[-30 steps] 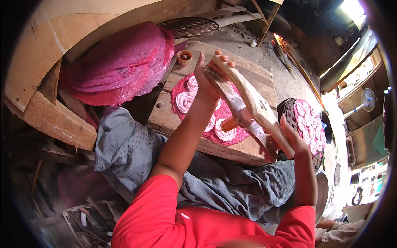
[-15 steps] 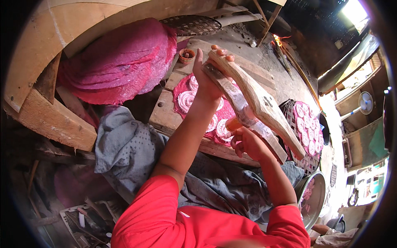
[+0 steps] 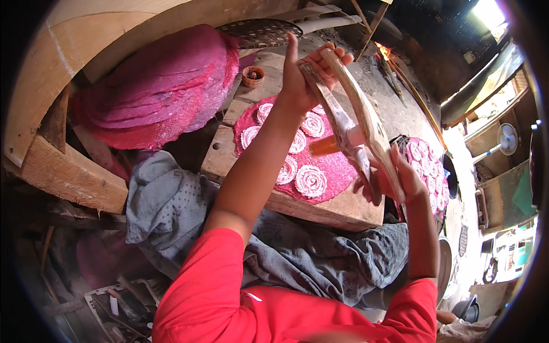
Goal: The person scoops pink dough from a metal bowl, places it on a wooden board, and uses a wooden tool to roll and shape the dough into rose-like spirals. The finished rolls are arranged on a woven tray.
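My left hand (image 3: 311,74) grips the far ends of a two-bar wooden press (image 3: 366,111), thumb raised. My right hand (image 3: 407,176) is wrapped round the near ends of its bars. The press is held tilted in the air, and an orange-brown cylinder (image 3: 325,146) sticks out from its lower bar. Beneath it, a round pink mesh sheet (image 3: 337,171) lies on a thick wooden board (image 3: 223,151). Several pink-and-white dough spirals (image 3: 310,181) rest on the sheet; my left forearm and the press hide some.
A tall stack of pink sheets (image 3: 166,86) stands at the left. A small cup (image 3: 253,76) sits at the board's far edge. Woven trays are at the back and right, the right tray bearing more spirals (image 3: 426,166). Grey cloth (image 3: 326,257) lies nearest me. A fire (image 3: 384,51) burns far right.
The near ends of the press bars have come closer together. My right hand has moved from beside the cylinder to the bar ends. More spirals on the sheet are uncovered.
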Tool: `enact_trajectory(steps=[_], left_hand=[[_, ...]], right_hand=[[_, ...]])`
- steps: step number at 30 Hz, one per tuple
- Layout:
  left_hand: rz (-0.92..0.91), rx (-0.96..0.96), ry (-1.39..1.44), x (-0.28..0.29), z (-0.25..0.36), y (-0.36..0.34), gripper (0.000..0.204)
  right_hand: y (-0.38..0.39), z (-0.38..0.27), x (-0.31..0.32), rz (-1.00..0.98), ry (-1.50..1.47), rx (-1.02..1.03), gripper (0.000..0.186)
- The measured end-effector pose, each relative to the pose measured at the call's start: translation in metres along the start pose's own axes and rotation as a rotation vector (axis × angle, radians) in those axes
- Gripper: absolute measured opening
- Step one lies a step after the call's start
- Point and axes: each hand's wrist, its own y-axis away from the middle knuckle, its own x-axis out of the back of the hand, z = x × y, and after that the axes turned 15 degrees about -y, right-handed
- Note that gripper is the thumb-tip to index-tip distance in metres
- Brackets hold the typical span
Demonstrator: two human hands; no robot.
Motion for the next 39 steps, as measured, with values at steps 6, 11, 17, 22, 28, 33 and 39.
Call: enact_trajectory(steps=[6,11,17,22,28,33,39], left_hand=[[0.214,0.039,0.143,0.063,-0.044,-0.019,0.059],[0.056,-0.079,0.124,0.077,-0.038,-0.021,0.054],[-0.108,-0.158,0.165,0.050,-0.024,-0.024,0.051],[0.155,-0.049,0.189,0.038,-0.024,-0.023,0.051],[0.063,-0.114,0.109,0.030,-0.019,-0.020,0.049],[0.093,-0.044,0.293,0.028,-0.032,-0.023,0.057],[0.006,-0.108,0.017,0.045,-0.009,-0.033,0.044]], right_hand=[[-0.020,-0.026,0.011,0.263,0.175,-0.168,0.075],[-0.019,-0.039,-0.001,0.281,0.385,-0.095,0.069],[-0.007,-0.052,-0.018,0.252,0.452,0.009,0.073],[-0.004,-0.056,-0.028,0.501,0.474,-0.099,0.072],[0.004,-0.049,-0.040,0.445,0.510,0.040,0.071],[0.009,-0.056,-0.039,0.580,0.596,0.075,0.068],[-0.017,-0.034,-0.034,0.450,0.520,0.153,0.070]])
